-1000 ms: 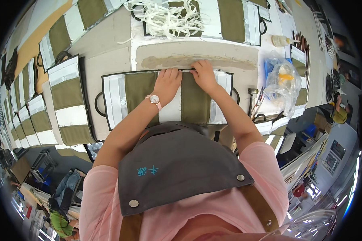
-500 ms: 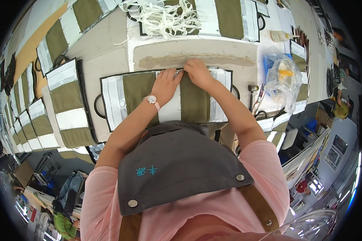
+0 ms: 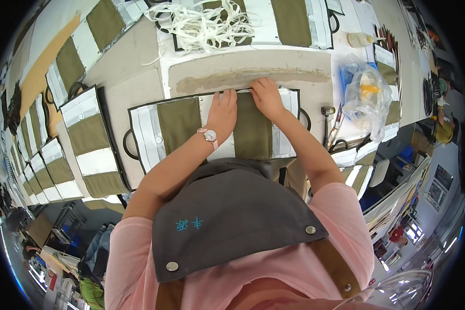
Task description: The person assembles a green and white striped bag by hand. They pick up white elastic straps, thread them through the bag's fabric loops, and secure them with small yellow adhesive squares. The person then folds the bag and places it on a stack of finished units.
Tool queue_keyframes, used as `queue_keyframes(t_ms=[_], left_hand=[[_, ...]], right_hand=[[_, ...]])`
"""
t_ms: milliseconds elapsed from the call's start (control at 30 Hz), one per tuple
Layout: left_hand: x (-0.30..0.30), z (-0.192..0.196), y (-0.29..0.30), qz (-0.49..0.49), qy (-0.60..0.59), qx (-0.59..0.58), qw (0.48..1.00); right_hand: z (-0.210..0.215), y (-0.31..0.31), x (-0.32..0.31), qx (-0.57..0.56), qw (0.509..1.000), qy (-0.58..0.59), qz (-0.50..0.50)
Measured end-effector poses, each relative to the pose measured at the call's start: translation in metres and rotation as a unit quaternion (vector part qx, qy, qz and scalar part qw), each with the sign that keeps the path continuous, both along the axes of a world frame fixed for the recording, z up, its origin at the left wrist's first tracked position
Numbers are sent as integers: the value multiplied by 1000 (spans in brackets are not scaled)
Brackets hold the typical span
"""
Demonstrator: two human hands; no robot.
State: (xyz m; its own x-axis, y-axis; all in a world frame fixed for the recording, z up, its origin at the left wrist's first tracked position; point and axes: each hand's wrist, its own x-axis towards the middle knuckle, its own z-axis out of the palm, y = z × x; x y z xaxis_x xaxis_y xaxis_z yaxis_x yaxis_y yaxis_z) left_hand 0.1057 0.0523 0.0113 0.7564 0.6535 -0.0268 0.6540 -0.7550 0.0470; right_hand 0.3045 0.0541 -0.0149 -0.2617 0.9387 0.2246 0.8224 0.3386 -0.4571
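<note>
An olive-and-white striped bag panel (image 3: pixel 183 126) with dark edging and black loop handles at both ends lies flat in front of me. My left hand (image 3: pixel 223 111), with a pink-strapped watch at the wrist, rests on it, fingers stretched out flat and tips at the far edge. A little to its right, my right hand (image 3: pixel 267 97) has bent fingers closed over that same edge, thumb on the near side. Whether anything small sits beneath the fingertips is hidden.
Tangled white strips (image 3: pixel 206 26) lie on another panel at the back. Striped panels (image 3: pixel 88 134) stand at left. To the right are a small hammer (image 3: pixel 326 112), a clear plastic bag (image 3: pixel 368 98) and a squeeze bottle (image 3: pixel 361 40). A stained strip (image 3: pixel 248 76) crosses the table.
My hands have moved apart along the far edge, the right one sliding rightward. The left fingers have straightened from a bent pinch. The view has shifted slightly.
</note>
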Motion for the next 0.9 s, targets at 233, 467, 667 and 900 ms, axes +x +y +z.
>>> queue_keyframes(t_ms=[233,467,667,900], left_hand=[[-8,-14,-7,-1,-86,-21,996],[1,-15,-9,31,-76,-21,996],[5,-18,-11,56,-70,-16,996],[-5,-14,-4,69,-141,-44,987]], right_hand=[[2,4,2,-28,999,24,-8],[6,5,-10,-6,1000,9,26],[1,7,-5,-3,995,-24,101],[5,5,-2,39,983,-82,159]])
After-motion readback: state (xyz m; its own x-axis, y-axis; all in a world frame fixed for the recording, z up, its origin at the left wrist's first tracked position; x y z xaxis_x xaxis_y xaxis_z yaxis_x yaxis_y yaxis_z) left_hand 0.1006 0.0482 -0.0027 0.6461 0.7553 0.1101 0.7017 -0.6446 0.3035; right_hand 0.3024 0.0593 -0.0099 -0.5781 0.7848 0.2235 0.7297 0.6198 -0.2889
